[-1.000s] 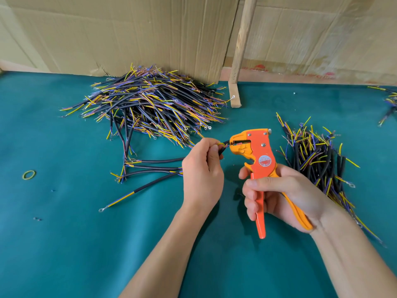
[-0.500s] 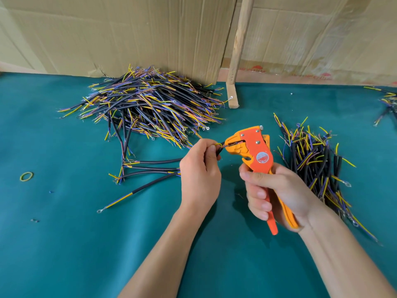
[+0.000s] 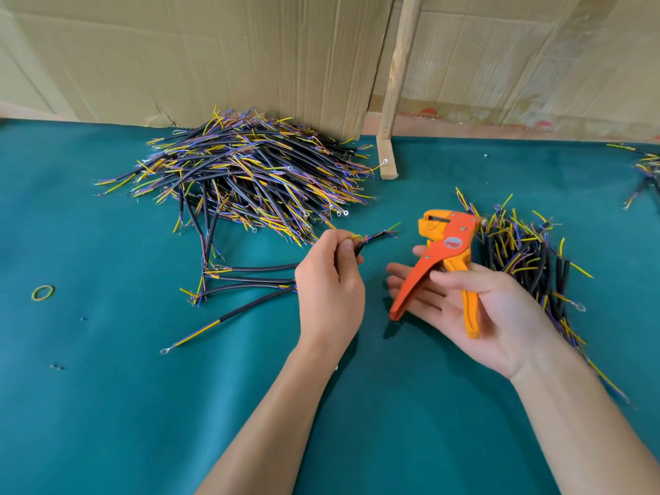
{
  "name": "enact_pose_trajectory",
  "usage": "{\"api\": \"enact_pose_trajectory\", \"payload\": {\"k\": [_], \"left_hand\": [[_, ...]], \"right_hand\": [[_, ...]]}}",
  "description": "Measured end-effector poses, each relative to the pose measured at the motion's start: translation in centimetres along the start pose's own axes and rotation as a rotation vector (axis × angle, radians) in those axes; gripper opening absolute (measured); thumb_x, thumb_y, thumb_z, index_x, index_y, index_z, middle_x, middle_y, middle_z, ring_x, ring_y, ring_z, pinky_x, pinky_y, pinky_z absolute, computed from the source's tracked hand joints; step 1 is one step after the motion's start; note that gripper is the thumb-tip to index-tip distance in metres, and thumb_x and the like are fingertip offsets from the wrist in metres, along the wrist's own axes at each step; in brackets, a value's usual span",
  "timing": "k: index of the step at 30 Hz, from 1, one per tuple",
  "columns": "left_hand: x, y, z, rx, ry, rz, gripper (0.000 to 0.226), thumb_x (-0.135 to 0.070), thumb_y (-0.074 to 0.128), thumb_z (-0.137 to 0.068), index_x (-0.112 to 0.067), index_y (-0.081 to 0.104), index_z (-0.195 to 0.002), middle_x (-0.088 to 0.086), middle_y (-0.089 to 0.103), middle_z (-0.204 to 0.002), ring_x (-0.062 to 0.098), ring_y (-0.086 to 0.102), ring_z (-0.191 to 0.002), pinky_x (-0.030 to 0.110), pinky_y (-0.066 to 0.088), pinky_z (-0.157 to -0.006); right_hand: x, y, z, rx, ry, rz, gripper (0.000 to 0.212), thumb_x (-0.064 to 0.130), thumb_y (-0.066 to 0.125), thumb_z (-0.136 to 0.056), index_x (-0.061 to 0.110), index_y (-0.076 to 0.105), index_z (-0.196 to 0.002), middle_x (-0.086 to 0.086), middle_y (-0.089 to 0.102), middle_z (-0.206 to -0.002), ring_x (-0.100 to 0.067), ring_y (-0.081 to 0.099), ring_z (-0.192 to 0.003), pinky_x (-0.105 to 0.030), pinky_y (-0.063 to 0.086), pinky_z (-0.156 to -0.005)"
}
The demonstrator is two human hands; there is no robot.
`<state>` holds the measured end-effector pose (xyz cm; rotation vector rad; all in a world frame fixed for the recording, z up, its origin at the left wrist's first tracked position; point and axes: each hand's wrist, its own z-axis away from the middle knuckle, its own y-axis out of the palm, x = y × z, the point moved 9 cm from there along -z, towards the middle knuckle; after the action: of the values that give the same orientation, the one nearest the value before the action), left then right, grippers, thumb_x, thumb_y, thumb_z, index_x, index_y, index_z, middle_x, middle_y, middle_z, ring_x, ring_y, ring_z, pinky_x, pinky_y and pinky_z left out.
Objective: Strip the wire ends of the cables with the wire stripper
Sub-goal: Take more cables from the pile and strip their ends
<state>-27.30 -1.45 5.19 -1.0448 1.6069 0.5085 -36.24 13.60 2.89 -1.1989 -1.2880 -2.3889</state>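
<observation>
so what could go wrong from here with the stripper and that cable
1. The stripper lies loosely on the right hand, fingers straight, handles spread; it might slip before the next squeeze.
2. The left hand pinches the cable close to its frayed end, so the fingers could come near the tool's mouth.
3. The cable might get dropped into the wrong pile.

no legible text, stripper sticker (image 3: 453,242) blurred

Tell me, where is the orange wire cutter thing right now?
The wire stripper lies across the open right hand, right of centre in the head view, just left of the smaller cable pile and apart from the cable the left hand pinches.
</observation>
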Motion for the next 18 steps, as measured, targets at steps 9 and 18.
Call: {"api": "enact_pose_trajectory", "payload": {"k": [9, 18], "left_hand": [[0.2, -0.2, 0.0, -0.016, -0.012, 0.004, 0.02, -0.009, 0.048, -0.104, -0.014, 0.063, -0.091, -0.008, 0.064, -0.074, 0.012, 0.054, -0.066, 0.033, 0.047, -0.066], [0.1, -0.2, 0.1, -0.019, -0.019, 0.004, 0.021, -0.01, 0.049, -0.104, -0.018, 0.063, -0.09, -0.009, 0.063, -0.073, 0.008, 0.052, -0.063, 0.026, 0.043, -0.063]], "right_hand": [[-0.8, 0.5, 0.2, -0.157, -0.045, 0.143, 0.023, 0.022, 0.072, -0.084, 0.008, 0.061, -0.097, -0.01, 0.049, -0.067, -0.023, 0.049, -0.053, -0.035, 0.048, -0.048], [-0.9, 1.5, 0.6, -0.045, -0.032, 0.28, 0.025, 0.021, 0.081, -0.079, 0.008, 0.062, -0.089, -0.017, 0.058, -0.07, -0.029, 0.056, -0.054, -0.038, 0.051, -0.05]]}}
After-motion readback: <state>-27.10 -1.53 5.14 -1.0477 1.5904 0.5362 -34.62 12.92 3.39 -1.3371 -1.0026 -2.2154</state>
